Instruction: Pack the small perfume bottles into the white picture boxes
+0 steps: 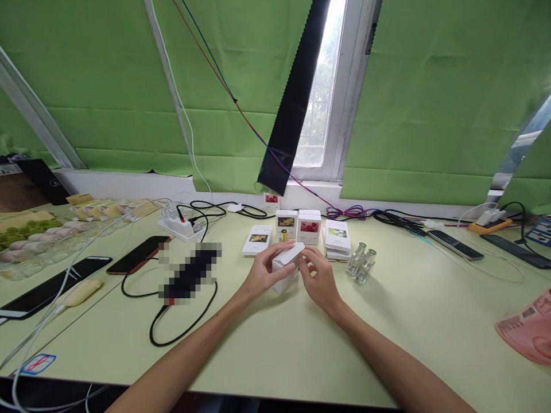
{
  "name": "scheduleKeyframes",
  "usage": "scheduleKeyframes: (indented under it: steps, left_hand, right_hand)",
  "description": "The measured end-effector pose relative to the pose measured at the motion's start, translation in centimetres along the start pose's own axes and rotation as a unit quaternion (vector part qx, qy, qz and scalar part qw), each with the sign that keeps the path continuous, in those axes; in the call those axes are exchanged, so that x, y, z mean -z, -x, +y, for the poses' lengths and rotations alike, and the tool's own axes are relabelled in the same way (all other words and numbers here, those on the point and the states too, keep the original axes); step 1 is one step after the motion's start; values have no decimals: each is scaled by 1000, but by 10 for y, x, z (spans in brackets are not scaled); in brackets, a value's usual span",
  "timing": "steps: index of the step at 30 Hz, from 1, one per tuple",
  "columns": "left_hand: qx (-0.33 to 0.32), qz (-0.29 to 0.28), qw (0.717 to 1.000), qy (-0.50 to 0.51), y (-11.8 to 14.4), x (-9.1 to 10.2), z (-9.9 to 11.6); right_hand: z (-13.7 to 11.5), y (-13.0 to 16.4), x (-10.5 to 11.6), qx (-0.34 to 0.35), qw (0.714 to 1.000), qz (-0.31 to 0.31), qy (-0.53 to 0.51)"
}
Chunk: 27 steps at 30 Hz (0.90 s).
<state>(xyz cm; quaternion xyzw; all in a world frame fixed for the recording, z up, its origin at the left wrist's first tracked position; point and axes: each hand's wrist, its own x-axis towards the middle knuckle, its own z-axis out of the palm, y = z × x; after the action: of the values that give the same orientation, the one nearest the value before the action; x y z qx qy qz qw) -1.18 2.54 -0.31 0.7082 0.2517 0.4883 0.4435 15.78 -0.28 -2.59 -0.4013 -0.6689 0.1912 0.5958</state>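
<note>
My left hand (262,272) grips a small white carton (286,268) from the left, just above the pale green table (301,344). My right hand (317,276) holds the carton's right side, fingers at its open top flap. Behind the carton stand small white boxes with pictures: a yellow-flower box (257,239) lying flat, a box (286,222), a red-picture box (309,226) and a stack of flat boxes (337,236). A small gold-capped item (284,235) stands just behind my hands. Two clear glass bottles (361,261) with silver tops lie to the right.
Phones (55,284) (138,253) and black cables (181,321) lie at the left, with a white power strip (181,228) behind. A tray of green and pink pieces (38,238) sits far left. More phones (455,244) and cables lie at the right, a pink bag (527,327) at the right edge.
</note>
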Motion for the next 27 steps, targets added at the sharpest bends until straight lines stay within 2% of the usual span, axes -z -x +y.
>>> scheduleKeyframes:
  steps: [8, 15, 27]
  left_hand:
    - [-11, 38, 998, -53, 1, -5, -1]
    - [-6, 64, 996, -59, 2, -6, -1]
    - [14, 66, 997, -41, 2, -5, -2]
  right_hand:
    - [0, 0, 0, -2, 1000, 10, 1]
    - [1, 1, -1, -12, 999, 51, 1]
    - [1, 1, 0, -48, 994, 92, -34]
